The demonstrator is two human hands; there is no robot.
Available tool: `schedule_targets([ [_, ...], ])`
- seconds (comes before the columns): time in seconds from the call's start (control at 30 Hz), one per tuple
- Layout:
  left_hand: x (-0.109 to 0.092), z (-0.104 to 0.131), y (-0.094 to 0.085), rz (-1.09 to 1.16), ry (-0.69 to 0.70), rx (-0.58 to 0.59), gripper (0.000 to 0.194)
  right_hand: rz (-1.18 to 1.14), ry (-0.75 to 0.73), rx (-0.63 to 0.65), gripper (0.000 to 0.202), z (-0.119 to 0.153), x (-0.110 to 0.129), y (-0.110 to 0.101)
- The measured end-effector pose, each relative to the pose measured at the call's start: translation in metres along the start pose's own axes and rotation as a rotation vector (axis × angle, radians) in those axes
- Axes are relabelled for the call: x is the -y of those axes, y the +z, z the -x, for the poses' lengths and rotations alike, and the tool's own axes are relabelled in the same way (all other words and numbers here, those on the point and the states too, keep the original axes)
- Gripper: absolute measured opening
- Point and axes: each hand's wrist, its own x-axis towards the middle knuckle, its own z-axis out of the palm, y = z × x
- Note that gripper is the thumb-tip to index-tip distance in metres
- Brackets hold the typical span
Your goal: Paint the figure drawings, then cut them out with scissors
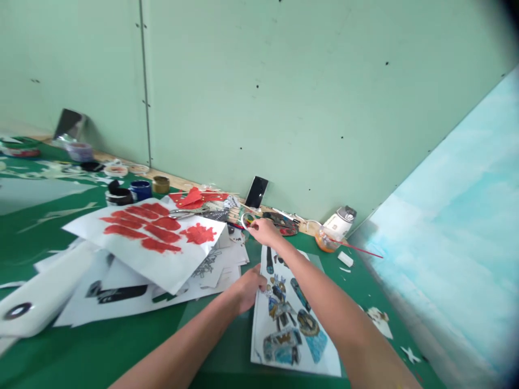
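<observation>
Green table (133,351): super cluttered, runs along under a pale green wall (243,81).
Painted sheet (284,346): right up front, lying on the table over a see-through mat (214,329), blue, brown and black shapes on it. Right forearm cuts across and hides a chunk.
White gadget (44,286): near left corner, dark oval on it, its end over the loose papers (121,310).
Left hand (248,289): pinching the left edge of the painted sheet, thumb on top.
Right hand (265,232): past the sheet's far end, fingers bent at a white ring (247,220). Can't tell if it's actually clamped on.
Red-painted page (140,227): on top of the paper pile, left of both hands.
Right side: white block (345,259), then an orange-bottomed cup (326,240) with a thin red stick (360,248) across it.
Jars: black (119,196), blue (140,190) and gold-brown (161,185), behind the red-painted page.
Phone (257,192): propped against the wall, beyond the ring.
</observation>
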Motion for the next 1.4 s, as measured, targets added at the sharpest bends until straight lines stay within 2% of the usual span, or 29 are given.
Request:
schedule_targets([
  [0.1,0.000,-0.002,-0.005,-0.016,0.013,-0.035,0.044,0.140,0.029,0.071,0.030,-0.032,0.009,0.020],
  [0.23,0.001,-0.001,-0.003,-0.019,-0.001,-0.021,0.047,0.251,0.051,0.099,0.032,-0.036,0.004,0.029],
  [0.37,0.004,-0.001,0.002,-0.025,-0.022,0.012,0.054,0.314,0.007,0.069,0.032,-0.045,0.008,0.012],
  [0.53,0.005,0.000,-0.001,-0.030,-0.022,0.024,0.054,0.339,-0.107,0.070,0.033,-0.092,0.036,-0.017],
  [0.6,0.004,0.001,-0.003,-0.031,-0.017,0.023,0.055,0.337,-0.126,0.086,0.033,-0.103,0.039,-0.022],
  [0.7,0.002,0.002,-0.003,-0.030,-0.020,0.031,0.057,0.330,-0.115,0.119,0.033,-0.096,0.024,-0.019],
  [0.83,0.002,0.003,0.000,-0.023,-0.038,0.052,0.057,0.323,-0.047,0.176,0.033,-0.070,-0.009,-0.004],
  [0.93,0.001,0.003,0.001,-0.018,-0.044,0.057,0.057,0.318,-0.012,0.204,0.033,-0.061,-0.022,0.007],
  [1.2,-0.003,0.003,0.000,-0.014,-0.021,0.019,0.052,0.355,0.004,0.214,0.035,-0.076,-0.012,0.028],
  [1.4,0.002,0.000,-0.003,0.000,-0.024,0.002,0.051,0.368,0.045,0.282,0.034,-0.088,-0.004,0.031],
])
